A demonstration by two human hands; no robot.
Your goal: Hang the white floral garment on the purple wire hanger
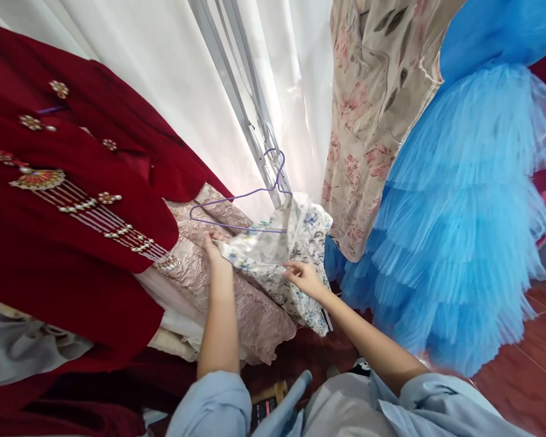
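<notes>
A white top with blue and yellow flowers (307,240) hangs from the right side of a purple wire hanger (236,196). The hanger's left end is bare and sticks out past the cloth. My left hand (215,241) grips the top's left edge, just below that bare end. Lower and to the right, my right hand (306,279) has thumb and fingers closed at the front of the top, pinching its fabric. The hanger's hook sits at the grey metal rack (236,91).
Left hangs a dark red velvet garment (91,243) with beaded ornaments, beside a pink textured dress (250,309). A beige floral dress (359,139) and a tiered blue tulle dress (455,218) hang at right. White curtain (155,79) lies behind; red tiles (523,358) cover the floor.
</notes>
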